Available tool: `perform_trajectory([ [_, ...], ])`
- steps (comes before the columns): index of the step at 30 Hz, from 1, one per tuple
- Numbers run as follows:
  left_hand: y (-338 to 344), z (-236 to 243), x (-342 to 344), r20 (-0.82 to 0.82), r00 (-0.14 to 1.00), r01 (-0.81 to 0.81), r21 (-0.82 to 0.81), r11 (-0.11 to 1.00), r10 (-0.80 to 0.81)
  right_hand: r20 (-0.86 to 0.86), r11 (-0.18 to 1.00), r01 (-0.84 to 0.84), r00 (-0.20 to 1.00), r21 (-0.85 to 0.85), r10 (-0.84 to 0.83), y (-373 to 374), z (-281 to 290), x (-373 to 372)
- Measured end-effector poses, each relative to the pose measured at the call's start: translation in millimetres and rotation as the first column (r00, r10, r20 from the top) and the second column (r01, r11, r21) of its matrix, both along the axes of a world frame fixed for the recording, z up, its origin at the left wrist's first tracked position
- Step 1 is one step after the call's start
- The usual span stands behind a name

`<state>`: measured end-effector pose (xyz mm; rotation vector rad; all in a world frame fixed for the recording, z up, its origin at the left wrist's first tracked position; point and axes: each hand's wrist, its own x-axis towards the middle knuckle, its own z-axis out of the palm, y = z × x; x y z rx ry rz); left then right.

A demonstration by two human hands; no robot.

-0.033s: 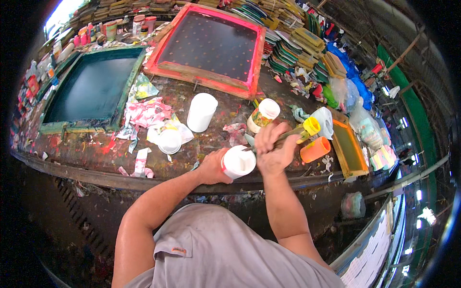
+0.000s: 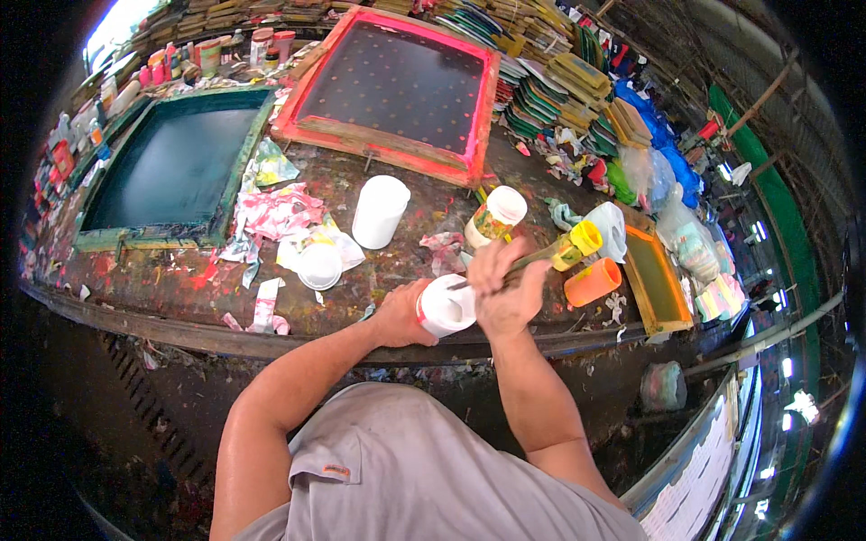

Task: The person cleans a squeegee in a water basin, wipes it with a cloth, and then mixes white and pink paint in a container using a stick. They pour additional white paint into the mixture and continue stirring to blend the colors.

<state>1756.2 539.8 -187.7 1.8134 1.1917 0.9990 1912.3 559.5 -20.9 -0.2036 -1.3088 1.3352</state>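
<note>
My left hand (image 2: 403, 314) is wrapped round the side of an open white plastic jar (image 2: 446, 321) near the table's front edge. White paste-like stuff shows inside it. My right hand (image 2: 510, 290) grips a thin stick-like tool (image 2: 461, 286), whose end reaches over the jar's mouth. Its exact kind is hidden by my fingers. Just beyond that hand lie a yellow-rimmed container (image 2: 585, 237) and an orange cup (image 2: 593, 283). A second white jar (image 2: 380, 213) stands farther back, and a white lid (image 2: 318, 267) rests on paper to the left.
A pink-edged screen frame (image 2: 298, 129) and a dark green one (image 2: 221, 225) lie at the back. Crumpled stained paper (image 2: 280, 209) is left of the jars. A paint-smeared jar (image 2: 496, 216) stands behind my right hand. A yellow frame (image 2: 657, 279) and plastic bags (image 2: 690, 239) are right.
My right hand has shifted slightly left with the stick-like tool, nearer the open jar. My left hand and the jar stay about where they were.
</note>
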Motion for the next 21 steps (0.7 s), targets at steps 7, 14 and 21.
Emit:
perform_trajectory([
  [7,4.0,1.2,-6.5,-0.004,0.999,-0.036,0.024,0.999,0.037,0.109,0.988,-0.150,0.982,-0.020,0.151,33.3,27.4,23.0],
  [14,3.4,3.2,-5.0,-0.009,1.000,-0.013,0.002,1.000,0.013,0.185,0.886,-0.429,0.870,-0.175,0.457,24.7,23.8,34.7],
  [21,3.1,5.6,-4.5,0.008,1.000,-0.002,-0.003,1.000,0.002,0.172,0.955,-0.295,0.943,0.027,0.286,13.2,-1.1,4.4],
])
